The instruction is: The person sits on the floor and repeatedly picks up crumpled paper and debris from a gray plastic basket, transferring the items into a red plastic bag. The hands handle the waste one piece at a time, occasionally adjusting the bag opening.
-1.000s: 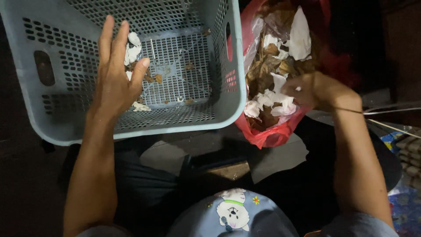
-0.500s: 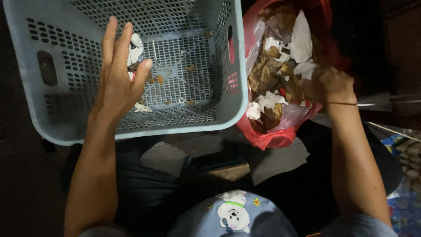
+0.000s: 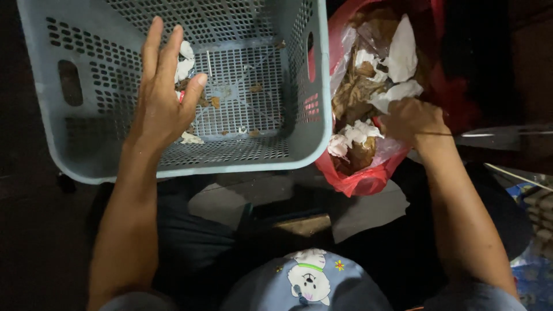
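One grey perforated basket (image 3: 86, 150) with scattered scraps, one red bag (image 3: 357, 181) of crumpled paper; left hand (image 3: 164, 103) spread open, right hand (image 3: 412, 118) closed in the bag's rubbish.

The left hand (image 3: 163, 98) is spread open, fingers straight, inside a pale blue perforated plastic basket (image 3: 69, 150), just over white paper scraps (image 3: 185, 60) and brown bits on its floor. Beside the basket, the right hand (image 3: 410, 120) is sunk into a red plastic bag (image 3: 357, 181) stuffed with crumpled tissue and brown waste, fingers hidden.
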